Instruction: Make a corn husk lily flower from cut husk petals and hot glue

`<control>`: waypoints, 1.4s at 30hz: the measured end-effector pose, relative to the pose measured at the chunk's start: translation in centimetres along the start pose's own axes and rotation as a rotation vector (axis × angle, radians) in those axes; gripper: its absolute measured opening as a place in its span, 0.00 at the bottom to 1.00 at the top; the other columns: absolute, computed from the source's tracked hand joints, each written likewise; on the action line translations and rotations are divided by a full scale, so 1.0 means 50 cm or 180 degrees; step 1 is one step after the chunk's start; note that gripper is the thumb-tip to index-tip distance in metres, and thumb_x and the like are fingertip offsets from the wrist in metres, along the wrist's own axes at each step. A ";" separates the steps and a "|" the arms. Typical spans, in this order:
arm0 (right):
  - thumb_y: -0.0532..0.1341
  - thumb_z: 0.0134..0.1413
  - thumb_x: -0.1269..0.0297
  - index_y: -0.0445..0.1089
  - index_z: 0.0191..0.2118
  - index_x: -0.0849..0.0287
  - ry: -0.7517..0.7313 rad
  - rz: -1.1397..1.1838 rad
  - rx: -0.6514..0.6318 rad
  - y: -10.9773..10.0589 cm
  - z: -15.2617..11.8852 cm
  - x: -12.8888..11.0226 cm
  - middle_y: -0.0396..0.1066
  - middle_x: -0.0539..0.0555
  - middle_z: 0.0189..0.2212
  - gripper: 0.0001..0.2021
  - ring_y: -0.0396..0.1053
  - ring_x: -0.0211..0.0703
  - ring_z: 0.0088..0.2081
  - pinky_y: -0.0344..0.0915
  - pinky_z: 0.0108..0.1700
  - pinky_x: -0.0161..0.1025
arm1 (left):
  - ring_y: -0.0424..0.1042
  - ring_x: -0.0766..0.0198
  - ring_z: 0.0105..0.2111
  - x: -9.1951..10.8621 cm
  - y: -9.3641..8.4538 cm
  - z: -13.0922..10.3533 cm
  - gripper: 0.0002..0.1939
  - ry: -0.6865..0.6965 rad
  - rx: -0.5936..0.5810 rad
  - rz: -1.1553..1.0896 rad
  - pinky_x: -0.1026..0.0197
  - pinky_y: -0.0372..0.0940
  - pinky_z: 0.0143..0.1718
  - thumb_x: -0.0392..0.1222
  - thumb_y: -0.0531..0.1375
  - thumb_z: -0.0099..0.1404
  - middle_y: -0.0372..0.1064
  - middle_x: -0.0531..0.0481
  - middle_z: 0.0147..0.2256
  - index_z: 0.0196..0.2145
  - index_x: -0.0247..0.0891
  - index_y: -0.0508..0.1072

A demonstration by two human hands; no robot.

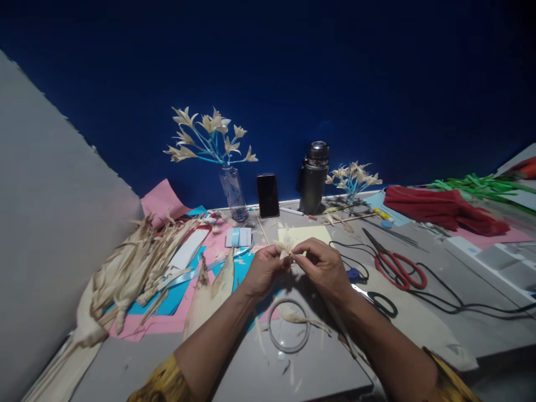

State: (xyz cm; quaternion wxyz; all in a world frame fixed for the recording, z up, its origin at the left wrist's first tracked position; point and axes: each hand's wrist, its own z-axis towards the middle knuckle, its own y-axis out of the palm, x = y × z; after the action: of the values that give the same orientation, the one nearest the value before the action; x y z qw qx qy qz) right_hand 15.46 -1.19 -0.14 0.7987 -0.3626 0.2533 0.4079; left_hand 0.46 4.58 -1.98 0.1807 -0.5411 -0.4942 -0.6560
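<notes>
Between my two hands is a small cream flower made of dried husk (283, 245), its petals pointing up and away. My left hand (268, 268) pinches it from the left, thumb and fingers closed at its base. From the right, my right hand (320, 262) has its thumb and forefinger closed on the same base. The fingertips hide the flower's lower part. Just below the hands, a roll of clear tape (273, 335) lies flat with a twisted husk strip (301, 319) across it. Black-handled scissors (383, 303) lie beside my right forearm.
A pile of dried husks (121, 262) covers the left side over pink and blue paper. Behind stand a bottle of husk flowers (233, 192), a phone (268, 195), a dark flask (315, 176) and a smaller bouquet (354, 178). Red-handled scissors (400, 271) and a black cord (456, 304) lie right.
</notes>
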 end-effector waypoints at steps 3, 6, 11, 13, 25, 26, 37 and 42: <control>0.64 0.56 0.73 0.74 0.32 0.57 -0.0014 0.0013 -0.0023 -0.001 0.001 0.000 0.73 0.50 0.29 0.05 0.66 0.37 0.27 0.61 0.32 0.34 | 0.62 0.72 0.22 -0.001 -0.002 0.002 0.17 0.0010 -0.0005 -0.0015 0.67 0.58 0.26 0.45 0.75 0.46 0.67 0.53 0.22 0.26 0.31 0.75; 0.63 0.56 0.73 0.74 0.32 0.57 -0.0027 0.0021 -0.0008 -0.001 0.001 0.000 0.73 0.50 0.29 0.05 0.67 0.38 0.28 0.61 0.33 0.35 | 0.63 0.71 0.21 -0.003 -0.005 0.004 0.17 -0.0033 -0.0004 0.0023 0.67 0.58 0.25 0.45 0.75 0.45 0.67 0.52 0.21 0.25 0.32 0.75; 0.63 0.56 0.73 0.74 0.31 0.57 -0.0011 0.0001 -0.0006 -0.001 0.002 0.000 0.73 0.50 0.28 0.05 0.67 0.39 0.28 0.61 0.32 0.35 | 0.65 0.70 0.21 -0.004 -0.005 0.006 0.17 -0.0067 0.0045 0.0059 0.66 0.59 0.25 0.45 0.76 0.45 0.68 0.52 0.21 0.23 0.31 0.75; 0.63 0.56 0.73 0.74 0.31 0.57 -0.0011 0.0000 -0.0009 -0.001 0.002 -0.001 0.73 0.50 0.28 0.05 0.67 0.38 0.28 0.61 0.32 0.35 | 0.65 0.71 0.22 -0.004 -0.004 0.005 0.17 -0.0024 0.0018 0.0053 0.67 0.60 0.26 0.45 0.76 0.45 0.68 0.52 0.22 0.24 0.31 0.75; 0.64 0.55 0.68 0.75 0.38 0.57 0.0173 0.0074 0.0004 -0.022 0.007 -0.016 0.74 0.49 0.28 0.04 0.65 0.36 0.23 0.61 0.26 0.34 | 0.61 0.73 0.22 0.005 -0.002 0.003 0.18 0.0097 -0.0033 0.0084 0.68 0.58 0.24 0.46 0.75 0.46 0.66 0.53 0.23 0.29 0.32 0.77; 0.63 0.57 0.67 0.74 0.37 0.57 0.0213 -0.0039 -0.0008 -0.033 0.008 -0.017 0.74 0.50 0.29 0.03 0.66 0.37 0.23 0.61 0.27 0.34 | 0.61 0.73 0.21 0.007 -0.002 0.004 0.18 0.0122 0.0014 0.0100 0.68 0.58 0.23 0.45 0.75 0.45 0.66 0.54 0.23 0.29 0.33 0.76; 0.60 0.53 0.75 0.72 0.41 0.58 0.0302 -0.2325 -0.2487 -0.181 -0.020 0.052 0.73 0.58 0.41 0.11 0.69 0.51 0.46 0.60 0.43 0.39 | 0.63 0.71 0.18 -0.018 -0.045 0.022 0.08 0.0242 0.0082 0.0531 0.68 0.56 0.19 0.37 0.70 0.49 0.68 0.53 0.21 0.27 0.35 0.75; 0.58 0.55 0.77 0.72 0.42 0.59 0.0204 -0.2567 -0.2565 -0.172 -0.022 0.061 0.73 0.59 0.39 0.12 0.68 0.52 0.44 0.56 0.42 0.40 | 0.65 0.69 0.19 -0.018 -0.052 0.023 0.08 0.0300 0.0014 0.0735 0.68 0.58 0.20 0.40 0.69 0.52 0.69 0.52 0.21 0.28 0.35 0.76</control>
State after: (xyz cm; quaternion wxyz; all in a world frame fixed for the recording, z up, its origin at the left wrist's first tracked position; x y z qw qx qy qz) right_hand 24.15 -4.10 0.24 0.6818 -0.7188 -0.0566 0.1239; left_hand -0.62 6.45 -4.04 0.2793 -0.5627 -0.4209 -0.6544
